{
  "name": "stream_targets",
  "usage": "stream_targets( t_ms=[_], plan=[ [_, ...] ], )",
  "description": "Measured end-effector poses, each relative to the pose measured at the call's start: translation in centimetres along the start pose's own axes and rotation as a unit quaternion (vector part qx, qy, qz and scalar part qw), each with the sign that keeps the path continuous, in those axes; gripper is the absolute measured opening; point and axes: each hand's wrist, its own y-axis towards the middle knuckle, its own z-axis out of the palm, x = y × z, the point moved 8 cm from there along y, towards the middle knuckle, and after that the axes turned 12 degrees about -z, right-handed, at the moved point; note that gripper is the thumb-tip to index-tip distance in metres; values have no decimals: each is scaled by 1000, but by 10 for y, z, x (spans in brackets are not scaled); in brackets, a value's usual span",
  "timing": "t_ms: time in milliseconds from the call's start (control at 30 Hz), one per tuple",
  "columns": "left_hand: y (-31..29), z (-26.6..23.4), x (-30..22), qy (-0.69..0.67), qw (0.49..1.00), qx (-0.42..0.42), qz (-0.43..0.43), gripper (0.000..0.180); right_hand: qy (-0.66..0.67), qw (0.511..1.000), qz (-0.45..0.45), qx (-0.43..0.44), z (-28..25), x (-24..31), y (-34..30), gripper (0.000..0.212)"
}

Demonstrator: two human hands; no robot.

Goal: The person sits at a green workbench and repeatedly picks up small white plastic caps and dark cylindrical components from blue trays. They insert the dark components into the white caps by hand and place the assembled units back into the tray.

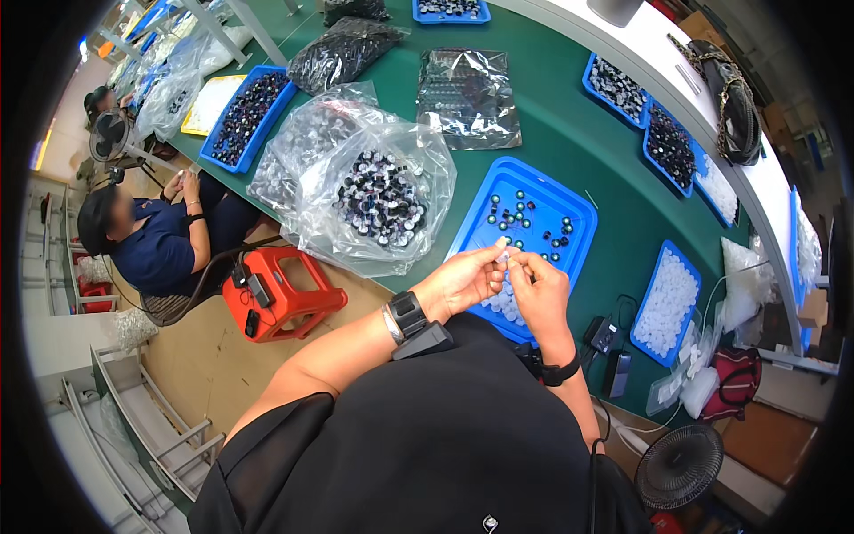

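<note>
My left hand (469,279) and my right hand (541,292) meet above the near part of a blue tray (583,233). Both are closed in a pinch, fingertips together around a small whitish piece (503,254). Its exact kind is too small to make out, and the fingers partly cover it. Below the hands, white round pieces (503,305) lie heaped in the tray's near end. Farther up in it, small dark shiny beads or caps (511,214) are scattered, with another loose group (558,238) to the right.
An open clear bag of dark-and-white pieces (381,198) lies left of the tray. A blue tray of white pieces (665,303) stands right, near black adapters (602,334). Filled trays (669,151) line the far right. A red stool (277,294) and a seated co-worker (156,233) are left.
</note>
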Motion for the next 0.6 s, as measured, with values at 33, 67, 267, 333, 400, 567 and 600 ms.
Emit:
stream_targets(
  t_ms=[33, 67, 267, 333, 400, 567, 600],
  plan=[
    [-1, 0, 0, 15, 1000, -13, 6, 33, 7, 1000, -3, -8, 1, -1, 0, 7],
    [-3, 1, 0, 23, 1000, -14, 6, 33, 14, 1000, -7, -17, 0, -2, 0, 7],
    [2, -2, 4, -17, 1000, 10, -3, 35, 51, 998, 23, -9, 3, -5, -1, 10],
    [4, 0, 5, -47, 998, 34, -17, 35, 45, 999, 23, -7, 1, 0, 0, 10],
    [4, 0, 4, -56, 998, 25, -23, 35, 36, 999, 19, -9, 0, 1, 1, 9],
    [5, -3, 5, -68, 997, 28, -29, 32, 15, 1000, 4, -13, 0, -5, -1, 7],
    [5, -4, 5, -70, 997, 27, -29, 32, 13, 1000, 4, -13, 0, -4, -1, 7]
  ],
)
